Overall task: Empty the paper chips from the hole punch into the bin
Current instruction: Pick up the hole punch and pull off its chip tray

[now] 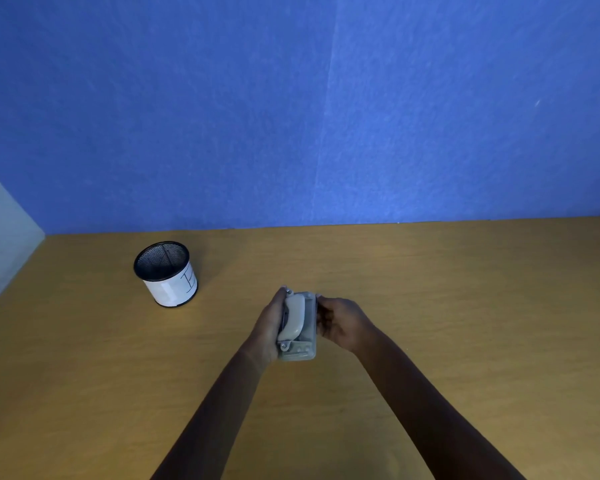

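A grey hole punch (297, 325) is held between both hands above the wooden table (465, 306), its curved lever facing up. My left hand (269, 325) wraps its left side, fingers curled around the edge. My right hand (340, 322) grips its right side with the fingertips on the base rim. The bin (167, 273), a small black mesh cup wrapped in white paper, stands upright on the table to the far left of the punch, well apart from it. No paper chips are visible.
A blue felt wall (326, 116) rises behind the table's far edge. A pale partition (0, 244) closes off the left side. Bare wood surrounds the hands on the right and in front.
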Available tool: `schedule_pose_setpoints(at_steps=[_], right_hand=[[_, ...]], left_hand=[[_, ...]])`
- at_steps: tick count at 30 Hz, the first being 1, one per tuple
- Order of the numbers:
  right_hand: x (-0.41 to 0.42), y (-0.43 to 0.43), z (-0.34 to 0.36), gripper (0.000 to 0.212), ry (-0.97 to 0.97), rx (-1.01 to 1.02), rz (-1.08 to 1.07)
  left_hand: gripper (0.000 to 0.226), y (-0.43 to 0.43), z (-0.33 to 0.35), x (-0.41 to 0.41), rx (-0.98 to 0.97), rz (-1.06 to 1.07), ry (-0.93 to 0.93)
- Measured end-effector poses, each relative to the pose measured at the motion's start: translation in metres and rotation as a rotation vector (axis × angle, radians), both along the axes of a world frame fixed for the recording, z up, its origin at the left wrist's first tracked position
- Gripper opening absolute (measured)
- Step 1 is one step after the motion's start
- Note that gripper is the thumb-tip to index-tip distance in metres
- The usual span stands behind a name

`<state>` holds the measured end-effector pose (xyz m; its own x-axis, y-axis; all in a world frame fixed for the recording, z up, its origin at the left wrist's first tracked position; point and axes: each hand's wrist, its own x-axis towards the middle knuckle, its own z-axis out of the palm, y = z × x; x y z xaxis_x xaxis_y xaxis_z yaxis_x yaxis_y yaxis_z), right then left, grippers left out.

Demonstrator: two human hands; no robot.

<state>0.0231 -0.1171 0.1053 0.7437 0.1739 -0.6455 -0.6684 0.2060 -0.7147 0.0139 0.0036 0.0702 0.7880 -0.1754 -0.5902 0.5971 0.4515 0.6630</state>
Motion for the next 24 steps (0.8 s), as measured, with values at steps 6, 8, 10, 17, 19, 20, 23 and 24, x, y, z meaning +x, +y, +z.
schedule_pose_setpoints(at_steps=[6,8,10,17,19,20,23,24], right_hand=[[-0.007,0.006,0.004,0.030,-0.096,-0.077,0.036],[-0.009,0.010,0.004,0.032,-0.154,-0.071,0.060],[-0.011,0.011,0.002,0.036,-0.219,-0.085,0.073],[-0.017,0.009,0.004,0.033,-0.395,-0.220,0.123],[-0.018,0.010,0.003,0.026,-0.448,-0.273,0.129],[-0.019,0.010,0.003,0.022,-0.465,-0.290,0.129],[-0.020,0.010,0.002,0.018,-0.477,-0.292,0.127],[-0.020,0.010,0.002,0.021,-0.477,-0.292,0.130]], left_hand=[[0.050,-0.006,0.016,-0.004,0.038,0.125,0.067],[0.045,-0.008,0.018,-0.003,0.059,0.164,0.045],[0.041,-0.008,0.018,-0.002,0.065,0.164,0.029],[0.038,-0.008,0.026,-0.007,-0.015,0.172,0.054],[0.038,-0.008,0.025,-0.008,-0.016,0.184,0.060],[0.038,-0.009,0.026,-0.008,-0.017,0.188,0.057],[0.038,-0.008,0.025,-0.009,-0.022,0.202,0.058],[0.037,-0.007,0.025,-0.010,-0.030,0.209,0.057]])
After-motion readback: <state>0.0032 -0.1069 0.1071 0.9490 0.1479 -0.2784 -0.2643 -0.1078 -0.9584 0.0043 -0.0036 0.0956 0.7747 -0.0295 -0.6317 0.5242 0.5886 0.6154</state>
